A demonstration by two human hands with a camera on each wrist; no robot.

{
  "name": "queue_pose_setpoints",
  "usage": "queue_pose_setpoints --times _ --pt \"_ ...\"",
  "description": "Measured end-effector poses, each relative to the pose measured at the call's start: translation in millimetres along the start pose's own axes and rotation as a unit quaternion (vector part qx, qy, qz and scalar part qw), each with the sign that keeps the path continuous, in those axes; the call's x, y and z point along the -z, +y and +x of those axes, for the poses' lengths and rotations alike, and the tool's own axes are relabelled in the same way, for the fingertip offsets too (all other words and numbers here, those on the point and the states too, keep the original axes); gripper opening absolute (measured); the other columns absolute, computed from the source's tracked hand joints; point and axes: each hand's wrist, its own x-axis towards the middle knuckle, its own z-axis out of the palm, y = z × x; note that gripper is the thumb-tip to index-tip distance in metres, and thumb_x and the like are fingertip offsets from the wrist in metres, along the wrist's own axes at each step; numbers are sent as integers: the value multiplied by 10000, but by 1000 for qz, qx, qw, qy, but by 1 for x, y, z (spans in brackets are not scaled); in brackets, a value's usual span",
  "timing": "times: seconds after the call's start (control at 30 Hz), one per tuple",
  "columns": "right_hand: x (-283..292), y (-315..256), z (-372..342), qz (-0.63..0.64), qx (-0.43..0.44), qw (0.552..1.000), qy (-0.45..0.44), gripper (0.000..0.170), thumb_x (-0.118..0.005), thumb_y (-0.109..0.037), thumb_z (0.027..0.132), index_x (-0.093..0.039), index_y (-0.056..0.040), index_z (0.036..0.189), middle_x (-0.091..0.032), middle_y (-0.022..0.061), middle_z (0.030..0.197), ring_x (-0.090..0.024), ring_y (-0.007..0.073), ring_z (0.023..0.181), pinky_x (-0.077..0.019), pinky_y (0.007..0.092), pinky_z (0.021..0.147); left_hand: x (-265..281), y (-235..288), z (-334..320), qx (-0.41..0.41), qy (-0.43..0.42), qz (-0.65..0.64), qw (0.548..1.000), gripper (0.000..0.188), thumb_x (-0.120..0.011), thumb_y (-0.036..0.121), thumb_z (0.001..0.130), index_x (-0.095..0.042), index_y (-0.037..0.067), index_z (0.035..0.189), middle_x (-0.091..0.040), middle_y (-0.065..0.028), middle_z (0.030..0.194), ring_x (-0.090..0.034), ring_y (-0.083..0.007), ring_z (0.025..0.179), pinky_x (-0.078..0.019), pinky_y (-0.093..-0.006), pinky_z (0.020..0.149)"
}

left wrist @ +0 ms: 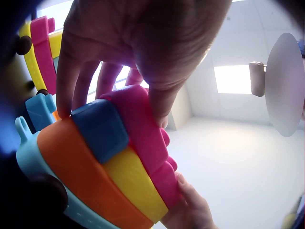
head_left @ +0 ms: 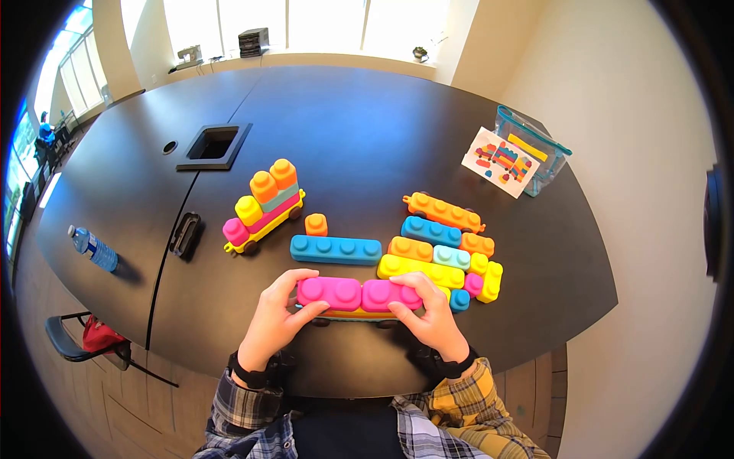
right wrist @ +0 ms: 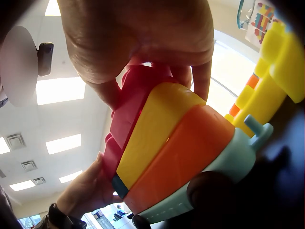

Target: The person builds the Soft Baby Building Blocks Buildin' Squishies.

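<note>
On the near side of the long blue block (head_left: 336, 251), close to it, is the block wagon (head_left: 358, 313), and both hands are clamped on its top: the left hand (head_left: 275, 315) pinches the left pink block (head_left: 329, 293) between thumb and fingers, and the right hand (head_left: 434, 317) pinches the right pink block (head_left: 390, 295) in the same way. Under these come a small blue block (left wrist: 100, 131) beside a yellow block (left wrist: 136, 183), then an orange block (left wrist: 90, 167), and lowest a light-blue base (left wrist: 31, 155) with dark wheels (left wrist: 47, 193). I judge the wagon to be light, rather stiff with perhaps a little give, smooth and not fragile; but it could roll, and its layers might separate if only the pink blocks are lifted, so the orange block or the base seems a safer hold. Left of the long blue block are a black case (head_left: 185, 236), whose content I cannot tell, and, farther left, a clear bottle (head_left: 95, 249), whose level I cannot read. Beyond the long blue block, far to its right, is a clear pouch (head_left: 550, 162); a picture card (head_left: 501, 162) is in front of it, and whether the yellow strip (head_left: 527, 148) is inside, I cannot tell.
</note>
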Motion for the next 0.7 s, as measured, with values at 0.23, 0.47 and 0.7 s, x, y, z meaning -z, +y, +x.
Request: queue_pose_setpoints --times 0.23,0.47,0.7 --pt "11 2 -14 33 -101 994 16 492 -785 -244 951 -613 -6 1345 -702 170 1272 -687 285 1174 -524 381 1019 0 8 0 33 -8 3 999 464 -838 161 907 -630 31 1301 -703 -110 1212 -700 -201 1113 -632 -362 865" --pt "13 8 -17 5 -89 996 22 511 -792 -272 952 -607 3 1342 -722 168 1226 -706 292 1140 -537 380 997 -3 7 0 26 -5 9 1000 465 -835 155 909 -625 31 1306 -701 -104 1204 -698 -201 1115 -637 -360 862" --pt "12 7 -19 3 -89 996 32 491 -790 -256 953 -610 -14 1341 -721 163 1220 -706 297 1123 -545 377 971 25 2 19 9 -128 10 992 349 -662 40 952 -638 13 1299 -702 -93 1207 -666 -174 1149 -575 -326 913"
